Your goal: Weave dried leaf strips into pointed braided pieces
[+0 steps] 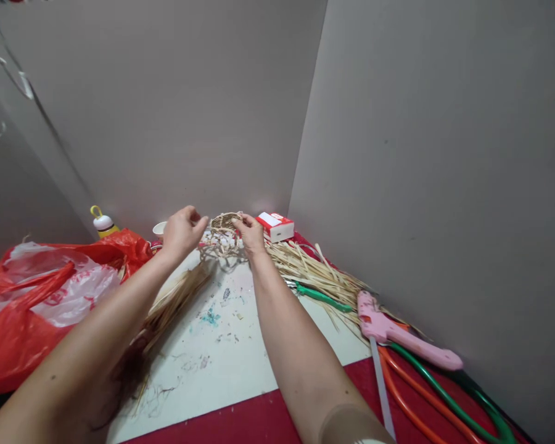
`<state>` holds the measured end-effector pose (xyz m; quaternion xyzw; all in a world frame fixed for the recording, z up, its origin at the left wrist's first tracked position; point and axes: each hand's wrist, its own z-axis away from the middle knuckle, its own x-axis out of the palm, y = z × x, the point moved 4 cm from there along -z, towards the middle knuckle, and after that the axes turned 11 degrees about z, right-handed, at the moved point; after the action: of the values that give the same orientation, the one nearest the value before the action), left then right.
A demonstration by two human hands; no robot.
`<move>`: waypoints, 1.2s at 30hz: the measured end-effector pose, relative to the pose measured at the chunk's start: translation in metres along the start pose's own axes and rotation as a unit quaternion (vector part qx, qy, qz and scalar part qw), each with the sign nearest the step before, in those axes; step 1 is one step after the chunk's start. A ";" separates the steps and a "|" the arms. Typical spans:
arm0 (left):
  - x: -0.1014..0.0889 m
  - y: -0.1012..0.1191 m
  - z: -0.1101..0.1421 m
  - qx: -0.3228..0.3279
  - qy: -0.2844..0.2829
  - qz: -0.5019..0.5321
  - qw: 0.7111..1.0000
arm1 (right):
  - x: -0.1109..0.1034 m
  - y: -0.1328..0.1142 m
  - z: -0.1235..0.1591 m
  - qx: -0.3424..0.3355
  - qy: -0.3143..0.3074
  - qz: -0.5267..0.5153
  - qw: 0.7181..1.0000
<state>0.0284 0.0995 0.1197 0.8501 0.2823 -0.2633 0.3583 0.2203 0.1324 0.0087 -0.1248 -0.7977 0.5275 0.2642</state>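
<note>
A small openwork woven basket [226, 223] of pale and brown strands sits at the far end of the white board [231, 357]. My right hand [251, 234] pinches its right rim between thumb and fingers. Just left of the basket, my left hand [182, 233] is raised with thumb and fingers drawn together; what they hold, if anything, is too small to make out. Loose woven strands hang below the basket, between my hands. A bundle of straw-like fibre [182, 295] lies partly behind my left forearm.
Right of my arm lie pale flat strips [314, 265], green-handled pliers [324, 297], a pink glue gun [398, 333] and orange and green handles [425, 394]. At the back stand a red-and-white box [280, 229], a white cup [159, 229] and a yellow bottle [104, 223]. Red plastic bags [9, 345] fill the left.
</note>
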 end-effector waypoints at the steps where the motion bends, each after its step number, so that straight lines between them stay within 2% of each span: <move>1: 0.007 0.003 -0.002 0.024 0.011 0.010 1.000 | 0.003 -0.003 0.002 0.004 -0.018 -0.023 1.000; 3: 0.022 0.002 -0.007 0.049 0.005 0.031 0.998 | 0.007 -0.009 0.007 0.010 -0.057 -0.069 0.996; 5: 0.037 -0.008 -0.011 0.013 -0.046 0.103 0.993 | 0.009 -0.014 0.011 0.025 -0.095 -0.108 0.989; 8: 0.055 -0.021 -0.008 -0.075 -0.157 0.264 0.949 | 0.010 -0.015 0.017 0.062 -0.135 -0.139 0.979; 10: 0.060 -0.026 -0.002 -0.111 -0.181 0.335 0.918 | 0.011 -0.013 0.018 0.083 -0.154 -0.138 0.975; 16: 0.062 -0.043 0.008 -0.228 -0.109 0.425 0.869 | 0.014 -0.006 0.018 0.107 -0.186 -0.086 0.973; 19: 0.063 -0.048 0.009 -0.250 -0.090 0.443 0.857 | 0.014 -0.003 0.017 0.108 -0.180 -0.045 0.977; 26: 0.065 -0.047 0.015 -0.259 -0.098 0.460 0.844 | 0.018 0.001 0.018 0.094 -0.171 0.015 0.981; 32: 0.064 -0.043 0.012 -0.208 -0.145 0.472 0.844 | 0.020 -0.004 0.021 0.126 -0.152 -0.033 0.980; 36: 0.065 -0.043 0.009 -0.191 -0.142 0.462 0.855 | 0.020 -0.006 0.020 0.124 -0.144 -0.062 0.980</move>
<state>0.0425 0.1366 0.0523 0.7511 -0.1516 -0.1261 0.6301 0.1933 0.1242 0.0144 0.0362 -0.7624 0.6169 0.1920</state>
